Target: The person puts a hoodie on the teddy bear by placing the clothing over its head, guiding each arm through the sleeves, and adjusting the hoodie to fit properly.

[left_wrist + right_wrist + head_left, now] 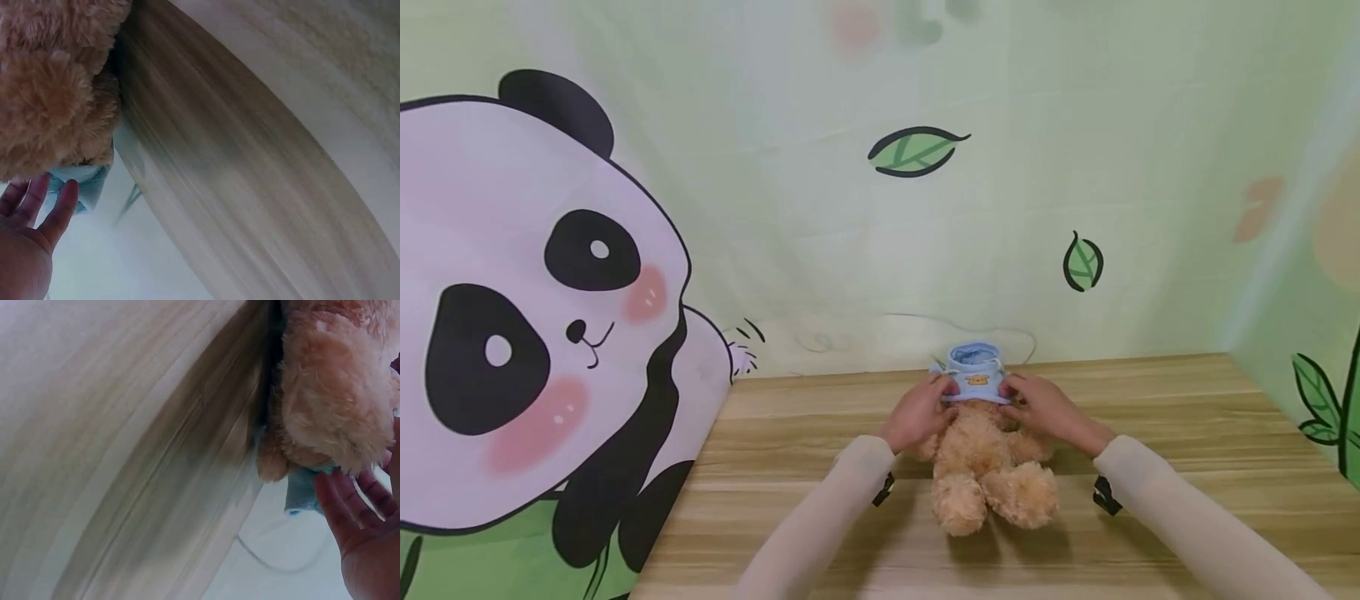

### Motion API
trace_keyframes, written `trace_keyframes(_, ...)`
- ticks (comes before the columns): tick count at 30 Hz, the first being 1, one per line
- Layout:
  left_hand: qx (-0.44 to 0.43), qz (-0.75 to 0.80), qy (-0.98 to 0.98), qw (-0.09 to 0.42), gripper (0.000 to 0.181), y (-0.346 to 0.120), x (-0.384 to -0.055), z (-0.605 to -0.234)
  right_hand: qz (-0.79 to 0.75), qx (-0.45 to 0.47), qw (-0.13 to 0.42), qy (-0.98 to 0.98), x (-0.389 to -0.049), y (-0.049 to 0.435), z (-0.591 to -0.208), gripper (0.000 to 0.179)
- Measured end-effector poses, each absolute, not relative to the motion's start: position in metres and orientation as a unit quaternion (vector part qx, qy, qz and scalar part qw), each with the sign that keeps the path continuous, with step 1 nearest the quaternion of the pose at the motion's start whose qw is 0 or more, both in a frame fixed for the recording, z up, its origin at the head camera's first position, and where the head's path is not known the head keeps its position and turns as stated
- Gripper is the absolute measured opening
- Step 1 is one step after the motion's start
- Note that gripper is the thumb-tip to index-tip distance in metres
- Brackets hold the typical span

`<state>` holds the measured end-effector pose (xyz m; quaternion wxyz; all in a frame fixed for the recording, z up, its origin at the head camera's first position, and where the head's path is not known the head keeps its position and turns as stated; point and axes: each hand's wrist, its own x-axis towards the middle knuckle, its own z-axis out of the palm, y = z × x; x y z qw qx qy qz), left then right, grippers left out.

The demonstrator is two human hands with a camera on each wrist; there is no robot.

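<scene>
the left hand [917, 410] and the right hand [1048, 408] have their fingers bent, each seeming to pinch one side of the lower edge of a small blue garment [976, 379]. nearest the person are the legs of a tan plush toy [973, 458] lying on the table [745, 467], its head out of sight — presumably inside the garment, whose neck hole faces away at the far end. the step in hand looks like dressing the toy; the next move likely calls for an even pull on both sides, easing the head through. beyond hangs a pale green backdrop [812, 233].
</scene>
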<state>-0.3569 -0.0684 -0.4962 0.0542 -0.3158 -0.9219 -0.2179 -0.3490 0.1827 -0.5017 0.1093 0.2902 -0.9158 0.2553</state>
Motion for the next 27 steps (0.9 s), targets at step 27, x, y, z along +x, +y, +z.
trace_keyframes(27,-0.297,-0.28,-0.913,0.015,0.036,-0.075,-0.367,-0.512,0.275,0.302,0.108,-0.906,-0.347,0.182,-0.509,0.034)
